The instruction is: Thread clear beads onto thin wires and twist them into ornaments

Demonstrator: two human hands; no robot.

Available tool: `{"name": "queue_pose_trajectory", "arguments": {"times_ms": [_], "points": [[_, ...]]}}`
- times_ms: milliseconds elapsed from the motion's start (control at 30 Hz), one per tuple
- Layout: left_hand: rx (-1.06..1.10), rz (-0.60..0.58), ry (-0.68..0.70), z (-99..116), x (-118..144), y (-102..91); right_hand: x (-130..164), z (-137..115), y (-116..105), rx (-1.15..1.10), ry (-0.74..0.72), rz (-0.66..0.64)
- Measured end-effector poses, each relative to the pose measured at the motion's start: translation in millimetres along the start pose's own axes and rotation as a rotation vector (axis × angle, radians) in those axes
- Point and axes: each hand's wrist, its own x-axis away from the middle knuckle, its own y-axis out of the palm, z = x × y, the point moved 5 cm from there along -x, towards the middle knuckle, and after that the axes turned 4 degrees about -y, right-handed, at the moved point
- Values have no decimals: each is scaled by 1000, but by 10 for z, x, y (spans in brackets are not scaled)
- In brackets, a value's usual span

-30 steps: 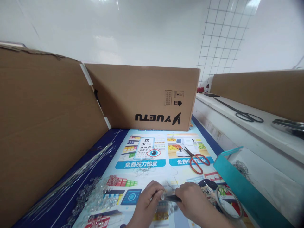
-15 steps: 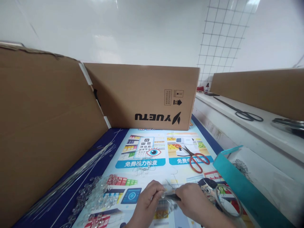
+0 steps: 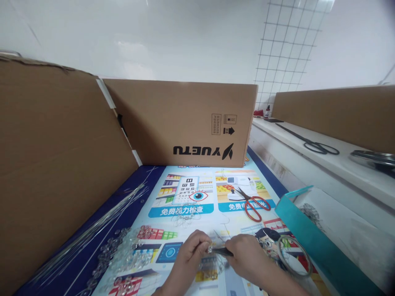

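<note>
Hands (image 3: 216,257) pinch clear bead (image 3: 210,248) with pliers (image 3: 222,251).

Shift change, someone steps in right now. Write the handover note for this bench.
Left hand: pinches a small clear bead at the fingertips.
Right hand: grips dark pliers, tip at the bead.
Clear beads are heaped on the printed mat to the left, wire lengths beyond them, red scissors ahead, a wire ring at right by the teal box.
Done: a small wired cluster lies mid-mat.
Left: most beads loose.
</note>
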Motion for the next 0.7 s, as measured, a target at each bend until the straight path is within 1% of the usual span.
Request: {"name": "queue_pose_trajectory", "arguments": {"times_ms": [500, 700], "points": [[22, -29, -39, -59, 3, 15, 14, -30, -35, -19, -18, -22], [67, -27, -85, -102, -2, 15, -2, -3, 27, -59, -15, -7]]}}
